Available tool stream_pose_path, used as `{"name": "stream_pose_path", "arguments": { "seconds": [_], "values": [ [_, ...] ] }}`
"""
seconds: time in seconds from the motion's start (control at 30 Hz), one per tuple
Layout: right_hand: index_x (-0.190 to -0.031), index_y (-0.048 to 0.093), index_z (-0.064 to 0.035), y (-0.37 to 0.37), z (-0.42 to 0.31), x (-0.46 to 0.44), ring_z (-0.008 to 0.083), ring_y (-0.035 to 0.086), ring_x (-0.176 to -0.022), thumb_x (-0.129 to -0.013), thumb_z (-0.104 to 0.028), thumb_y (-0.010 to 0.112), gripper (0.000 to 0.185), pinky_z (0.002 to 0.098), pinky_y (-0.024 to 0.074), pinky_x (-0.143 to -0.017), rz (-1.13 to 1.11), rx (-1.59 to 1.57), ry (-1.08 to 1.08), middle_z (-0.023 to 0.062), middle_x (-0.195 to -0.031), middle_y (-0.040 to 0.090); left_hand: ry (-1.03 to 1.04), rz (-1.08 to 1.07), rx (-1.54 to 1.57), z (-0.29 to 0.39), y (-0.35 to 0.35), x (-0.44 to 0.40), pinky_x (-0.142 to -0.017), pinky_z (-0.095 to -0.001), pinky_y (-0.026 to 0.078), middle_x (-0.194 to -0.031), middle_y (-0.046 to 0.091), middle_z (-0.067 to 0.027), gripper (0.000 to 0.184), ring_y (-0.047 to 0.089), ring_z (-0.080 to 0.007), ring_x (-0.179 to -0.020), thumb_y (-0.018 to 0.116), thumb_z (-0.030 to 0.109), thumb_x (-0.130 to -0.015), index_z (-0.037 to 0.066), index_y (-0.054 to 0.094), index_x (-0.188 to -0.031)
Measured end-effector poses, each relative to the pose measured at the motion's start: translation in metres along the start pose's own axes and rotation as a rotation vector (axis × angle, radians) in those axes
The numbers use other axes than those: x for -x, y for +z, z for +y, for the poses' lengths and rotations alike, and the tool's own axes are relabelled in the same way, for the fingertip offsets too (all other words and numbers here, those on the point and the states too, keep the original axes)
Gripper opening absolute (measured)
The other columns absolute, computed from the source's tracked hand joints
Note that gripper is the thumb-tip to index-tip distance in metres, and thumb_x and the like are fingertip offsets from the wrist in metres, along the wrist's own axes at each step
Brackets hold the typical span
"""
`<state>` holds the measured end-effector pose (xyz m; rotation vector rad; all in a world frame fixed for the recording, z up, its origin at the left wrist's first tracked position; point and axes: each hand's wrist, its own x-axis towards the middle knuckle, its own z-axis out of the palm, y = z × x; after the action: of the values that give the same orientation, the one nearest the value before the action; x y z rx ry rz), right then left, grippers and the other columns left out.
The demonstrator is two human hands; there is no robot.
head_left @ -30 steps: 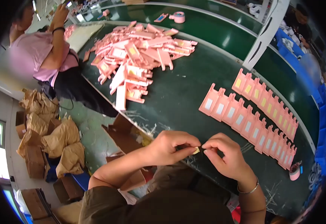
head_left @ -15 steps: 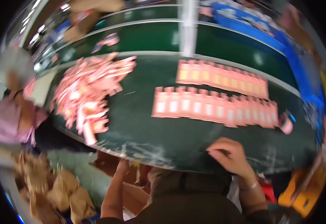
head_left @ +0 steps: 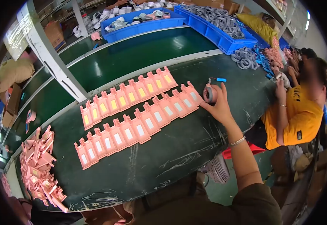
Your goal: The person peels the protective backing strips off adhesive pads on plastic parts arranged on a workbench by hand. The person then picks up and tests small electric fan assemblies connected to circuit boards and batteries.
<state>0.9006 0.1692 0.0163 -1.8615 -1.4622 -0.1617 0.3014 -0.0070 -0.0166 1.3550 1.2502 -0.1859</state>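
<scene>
My right hand point(head_left: 221, 107) is stretched over the table, thumb and forefinger apart around a small round pink-and-grey housing point(head_left: 209, 93). A wire joins that housing to a blue cylindrical cell point(head_left: 221, 79). Whether the fingers touch it, I cannot tell. Just left of my thumb ends a front row of overlapping pink plastic plates point(head_left: 140, 129) with white rectangles. Behind it runs a second row of pink plates point(head_left: 132, 97) with yellow rectangles. Low at the bottom edge, my left hand point(head_left: 123, 218) shows only in part, below the table; its fingers are unclear.
A heap of loose pink plates point(head_left: 39, 168) lies at the table's left end. Blue bins point(head_left: 144, 28) stand beyond the green conveyor point(head_left: 133, 52). Grey rings point(head_left: 245, 59) lie at the back right. A person in a yellow shirt point(head_left: 294, 114) sits to the right. A white post point(head_left: 53, 56) rises behind the rows.
The view has swung right. My right hand has moved from the table's front edge to the round housing, and its fingers have spread. The plate rows look unchanged.
</scene>
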Motion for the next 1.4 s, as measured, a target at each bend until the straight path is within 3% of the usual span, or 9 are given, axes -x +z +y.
{"name": "stream_pose_path", "arguments": {
  "seconds": [0.1, 0.17, 0.33, 0.6, 0.7, 0.83, 1.03, 1.3, 1.4],
  "values": [
    [-0.115, 0.047, -0.006, 0.006, 0.02, -0.011, 0.0384, 0.037, -0.118, -0.065, -0.014, 0.075, 0.058, 0.0408, 0.0341, -0.097, -0.044, -0.052, -0.108, 0.0148, -0.117, 0.049, 0.381, -0.023, 0.081, 0.077, 0.004, 0.006, -0.073, -0.0332, 0.049, -0.093, 0.063, -0.0108, 0.026, 0.062, -0.0245, -0.087, 0.055, 0.005, -0.085, -0.001, 0.055, -0.11],
    [-0.113, 0.049, -0.0007, 0.001, 0.034, -0.016, 0.0256, 0.052, -0.104, -0.07, -0.011, 0.073, 0.049, 0.0334, 0.0421, -0.088, 0.105, -0.2, 0.179, 0.0134, -0.113, 0.052, 0.452, 0.087, 0.008, 0.122, -0.006, -0.005, -0.072, -0.0339, 0.049, -0.092, 0.063, -0.013, 0.026, 0.063, -0.0271, -0.083, 0.057, 0.003, -0.083, -0.003, 0.056, -0.108],
    [-0.126, 0.04, -0.0051, -0.062, 0.002, -0.021, 0.0187, 0.054, -0.104, -0.091, -0.031, 0.05, 0.045, 0.0322, 0.0476, -0.085, 0.072, -1.216, 0.382, 0.008, -0.12, 0.05, 0.549, -0.131, -0.22, 0.197, -0.031, -0.037, -0.076, -0.0318, 0.048, -0.109, 0.058, -0.0137, 0.036, 0.06, -0.0251, -0.093, 0.063, 0.019, -0.083, 0.005, 0.054, -0.115],
    [-0.118, 0.041, -0.0022, -0.085, -0.103, 0.015, 0.031, 0.062, -0.073, -0.089, -0.054, 0.037, 0.059, 0.0363, 0.0522, -0.059, -0.43, -1.564, 0.154, 0.0311, -0.092, 0.056, 1.362, 0.728, -0.409, 0.32, -0.03, -0.067, -0.083, -0.0384, 0.045, -0.114, 0.053, -0.0167, 0.057, 0.054, -0.0328, -0.101, 0.073, 0.025, -0.071, -0.002, 0.049, -0.116],
    [-0.124, 0.038, -0.0002, -0.055, -0.122, 0.043, 0.0317, 0.057, -0.1, -0.087, -0.049, 0.048, 0.061, 0.0385, 0.0468, -0.085, -0.869, -1.687, 0.271, 0.0302, -0.109, 0.054, 1.271, 0.598, -0.349, 0.32, -0.007, -0.081, -0.079, -0.0362, 0.046, -0.11, 0.056, -0.0144, 0.062, 0.056, -0.0311, -0.098, 0.072, 0.029, -0.072, -0.001, 0.046, -0.12],
    [-0.123, 0.039, -0.0008, -0.013, -0.128, 0.069, 0.0292, 0.056, -0.104, -0.09, -0.046, 0.044, 0.057, 0.0383, 0.0447, -0.09, -1.02, -1.826, 0.496, 0.0265, -0.112, 0.053, 0.924, 0.246, 0.118, 0.281, 0.006, -0.09, -0.073, -0.029, 0.051, -0.093, 0.064, -0.0113, 0.032, 0.064, -0.0189, -0.082, 0.067, 0.01, -0.078, 0.003, 0.058, -0.108],
    [-0.128, 0.032, -0.0032, -0.006, -0.149, 0.068, 0.026, 0.052, -0.11, -0.067, -0.037, 0.077, 0.084, 0.0365, 0.0396, -0.094, -1.092, -1.897, 0.407, 0.0233, -0.117, 0.05, 0.849, 0.497, 0.271, 0.251, 0.022, -0.101, -0.075, -0.0266, 0.052, -0.094, 0.064, -0.0114, 0.032, 0.064, -0.0154, -0.082, 0.068, 0.003, -0.075, -0.001, 0.057, -0.105],
    [-0.128, 0.032, -0.0026, -0.013, -0.152, 0.067, 0.0263, 0.052, -0.109, -0.068, -0.033, 0.077, 0.081, 0.0359, 0.0401, -0.094, -1.007, -1.859, 0.39, 0.0235, -0.118, 0.05, 1.024, 0.861, -0.132, 0.257, 0.018, -0.108, -0.063, -0.0304, 0.051, -0.084, 0.064, -0.012, 0.029, 0.063, -0.0254, -0.072, 0.07, 0.005, -0.07, 0.001, 0.062, -0.097],
    [-0.128, 0.032, -0.0022, -0.016, -0.15, 0.067, 0.0262, 0.052, -0.109, -0.068, -0.032, 0.077, 0.081, 0.0356, 0.0404, -0.094, -0.99, -1.866, 0.377, 0.0234, -0.118, 0.05, 1.062, 0.716, -0.107, 0.259, 0.014, -0.103, -0.062, -0.0312, 0.051, -0.083, 0.063, -0.0126, 0.031, 0.063, -0.0253, -0.071, 0.069, 0.004, -0.071, 0.0, 0.061, -0.1]
  ]
}}
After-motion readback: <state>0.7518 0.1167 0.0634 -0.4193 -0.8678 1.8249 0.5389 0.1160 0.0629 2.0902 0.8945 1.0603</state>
